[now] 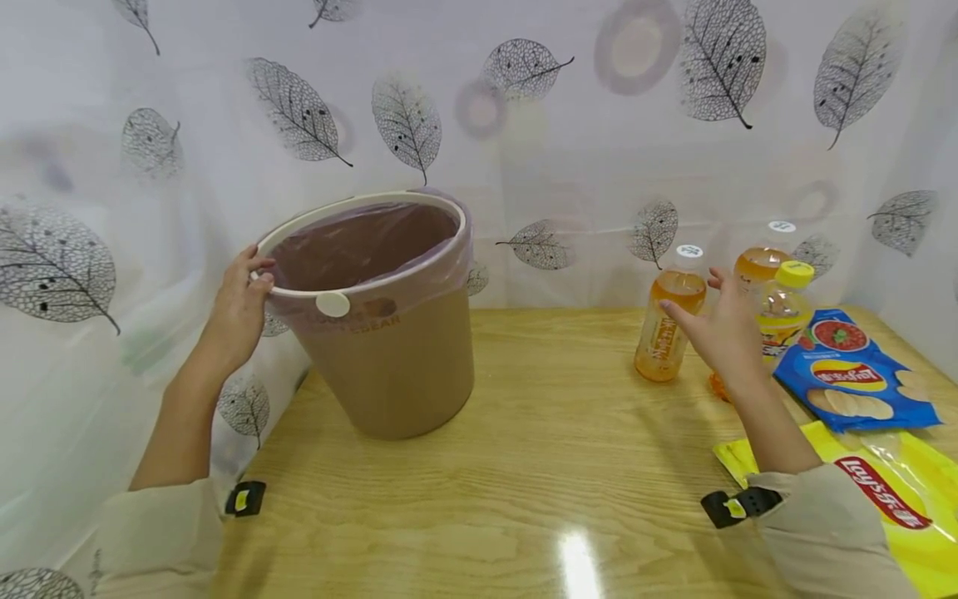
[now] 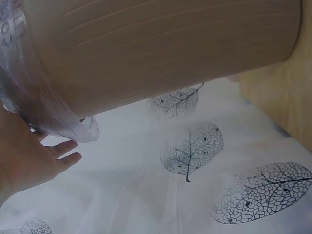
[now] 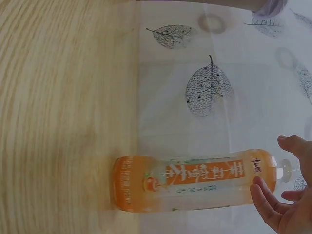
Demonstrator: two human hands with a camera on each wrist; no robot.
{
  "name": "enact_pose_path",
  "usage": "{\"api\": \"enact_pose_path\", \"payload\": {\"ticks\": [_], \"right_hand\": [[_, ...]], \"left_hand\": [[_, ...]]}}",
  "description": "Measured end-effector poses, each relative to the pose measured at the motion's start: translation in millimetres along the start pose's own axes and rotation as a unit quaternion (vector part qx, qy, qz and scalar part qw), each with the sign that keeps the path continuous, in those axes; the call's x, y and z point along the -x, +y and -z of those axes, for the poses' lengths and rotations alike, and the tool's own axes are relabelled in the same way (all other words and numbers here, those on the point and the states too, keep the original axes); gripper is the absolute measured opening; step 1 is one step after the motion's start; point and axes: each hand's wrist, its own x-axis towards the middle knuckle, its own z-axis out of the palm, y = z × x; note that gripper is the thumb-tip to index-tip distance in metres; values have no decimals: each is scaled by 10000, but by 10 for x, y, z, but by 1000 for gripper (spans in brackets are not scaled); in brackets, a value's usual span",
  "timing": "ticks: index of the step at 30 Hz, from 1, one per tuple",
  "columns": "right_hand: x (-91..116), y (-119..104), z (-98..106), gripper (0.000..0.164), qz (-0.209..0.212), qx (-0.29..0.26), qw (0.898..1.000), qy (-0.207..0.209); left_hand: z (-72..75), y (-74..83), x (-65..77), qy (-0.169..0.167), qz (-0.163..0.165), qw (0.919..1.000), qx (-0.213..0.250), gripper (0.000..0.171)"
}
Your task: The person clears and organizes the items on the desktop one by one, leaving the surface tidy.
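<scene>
sleeves [image 1: 831, 532] lead to hands [image 1: 234, 312] [image 1: 724, 337] at bin [image 1: 397, 366] and bottle [image 1: 663, 339].

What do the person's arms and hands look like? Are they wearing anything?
The left hand and right hand are bare. The left sleeve and right sleeve are pale beige and stop short of the hands. Beside each sleeve's end sits a small black gadget with a yellow patch.
</scene>
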Motion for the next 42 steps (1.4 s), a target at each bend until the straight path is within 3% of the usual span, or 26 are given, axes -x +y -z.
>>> {"api": "enact_pose_path", "payload": {"ticks": [9, 22, 32, 42], "right_hand": [[-56, 141, -135, 94, -416, -424, 9975, -371], [-105, 237, -176, 94, -497, -601, 9959, -461], [-104, 154, -140, 96, -444, -617, 9959, -480], [-138, -107, -12, 97, -157, -772, 9947, -665]], "left_hand": [[9, 16, -1, 11, 27, 10000, -31, 48], [13, 11, 21, -19, -28, 10000, -64, 49], [6, 27, 34, -10, -56, 10000, -68, 50], [5, 38, 43, -23, -41, 10000, -39, 50]]}}
